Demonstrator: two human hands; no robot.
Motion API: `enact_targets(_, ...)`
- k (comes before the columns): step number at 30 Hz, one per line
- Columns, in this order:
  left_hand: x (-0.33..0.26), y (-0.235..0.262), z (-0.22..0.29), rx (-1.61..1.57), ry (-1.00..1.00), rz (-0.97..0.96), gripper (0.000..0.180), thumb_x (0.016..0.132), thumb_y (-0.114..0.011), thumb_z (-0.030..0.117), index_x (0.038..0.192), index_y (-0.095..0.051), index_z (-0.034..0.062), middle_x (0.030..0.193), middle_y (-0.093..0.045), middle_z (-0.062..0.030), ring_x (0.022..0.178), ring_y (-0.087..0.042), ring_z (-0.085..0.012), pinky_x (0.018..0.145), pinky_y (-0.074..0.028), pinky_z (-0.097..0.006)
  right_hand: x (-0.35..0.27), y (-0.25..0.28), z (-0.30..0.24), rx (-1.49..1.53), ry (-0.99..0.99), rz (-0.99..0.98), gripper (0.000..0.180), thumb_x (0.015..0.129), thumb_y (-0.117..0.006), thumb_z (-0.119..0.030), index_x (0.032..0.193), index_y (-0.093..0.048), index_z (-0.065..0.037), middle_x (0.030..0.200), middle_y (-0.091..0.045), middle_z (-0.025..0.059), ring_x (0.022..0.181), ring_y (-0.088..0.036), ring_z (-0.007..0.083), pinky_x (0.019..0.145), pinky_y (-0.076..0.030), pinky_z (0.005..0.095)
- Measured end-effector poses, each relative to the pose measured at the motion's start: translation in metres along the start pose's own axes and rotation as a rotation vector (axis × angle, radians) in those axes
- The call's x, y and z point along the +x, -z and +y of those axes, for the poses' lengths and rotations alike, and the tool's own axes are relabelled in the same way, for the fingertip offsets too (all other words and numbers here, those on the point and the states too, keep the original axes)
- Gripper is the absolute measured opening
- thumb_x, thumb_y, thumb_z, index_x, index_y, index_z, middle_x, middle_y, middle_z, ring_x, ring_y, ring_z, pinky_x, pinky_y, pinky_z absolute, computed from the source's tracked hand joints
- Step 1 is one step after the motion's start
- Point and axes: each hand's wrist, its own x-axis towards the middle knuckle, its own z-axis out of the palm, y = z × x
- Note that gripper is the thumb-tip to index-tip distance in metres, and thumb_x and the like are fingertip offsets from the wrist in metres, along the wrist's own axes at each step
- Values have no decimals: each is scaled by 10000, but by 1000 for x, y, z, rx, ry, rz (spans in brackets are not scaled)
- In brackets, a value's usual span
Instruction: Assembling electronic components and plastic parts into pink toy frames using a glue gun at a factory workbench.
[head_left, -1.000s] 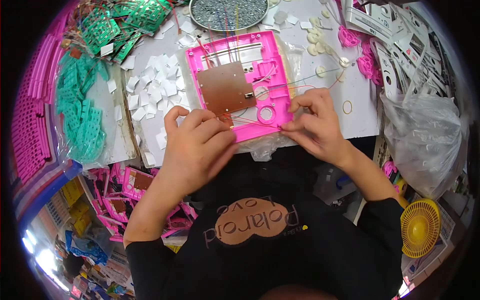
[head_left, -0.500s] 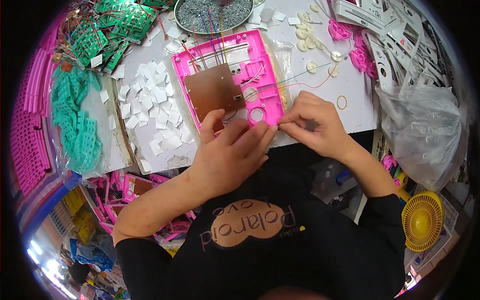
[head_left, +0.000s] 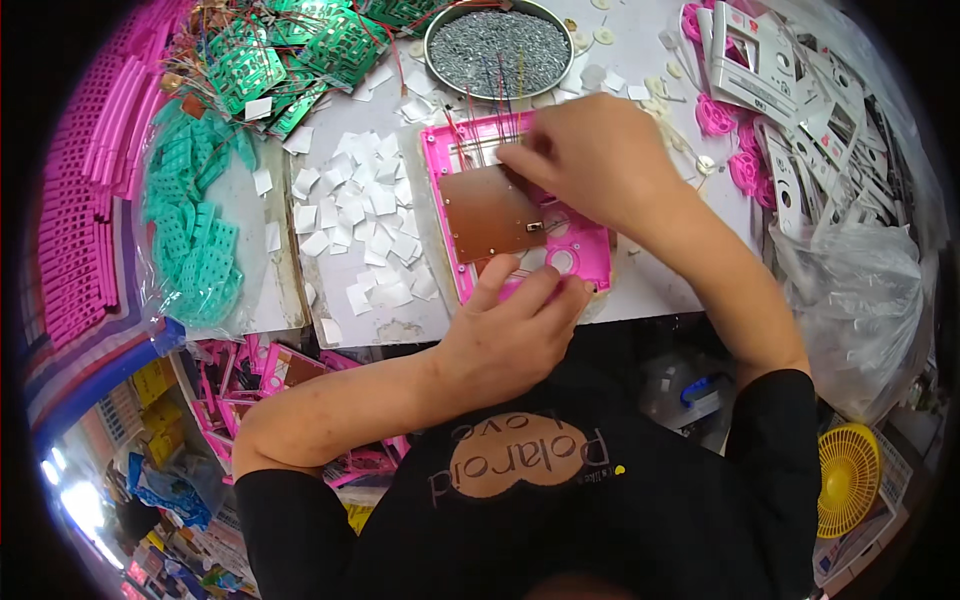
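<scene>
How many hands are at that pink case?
2: the left hand at the near edge of the pink case, the right hand over its far right part. No others show.

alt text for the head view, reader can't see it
A person's left hand is at the near edge of a pink plastic case; the right hand is over its far right side. White squares lie left, a tray of metal pieces beyond.

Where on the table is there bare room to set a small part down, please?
Bare patches: table between the pink case and right forearm; narrowly, between that forearm and the pink cords. Crowded: left of the case, with white squares and green boards.
</scene>
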Motion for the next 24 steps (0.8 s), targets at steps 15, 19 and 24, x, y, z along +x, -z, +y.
enact_targets(15,36,32,-145,-240,579,319,257,817,-773,165,1040,-724,49,987,-689,-96,922,-653,-291,807,-488,-385,-15,-31,7,152,502,124,164,758,-749,-121,920,-732,-97,929,-637,24,911,-614,235,716,-548,363)
enact_targets(19,44,32,-151,-146,339,299,207,833,-762,119,1025,-719,55,1005,-694,-90,885,-648,-282,794,-505,-355,-14,-17,7,120,564,-6,224,738,-731,-105,960,-755,-87,972,-640,34,974,-605,236,758,-554,366)
enact_targets(24,36,35,-147,-134,187,379,140,845,-743,92,960,-691,33,906,-692,-85,828,-639,-241,757,-493,-342,-6,-8,13,186,570,-125,217,723,-702,-89,932,-762,-85,975,-643,41,986,-605,254,769,-556,386)
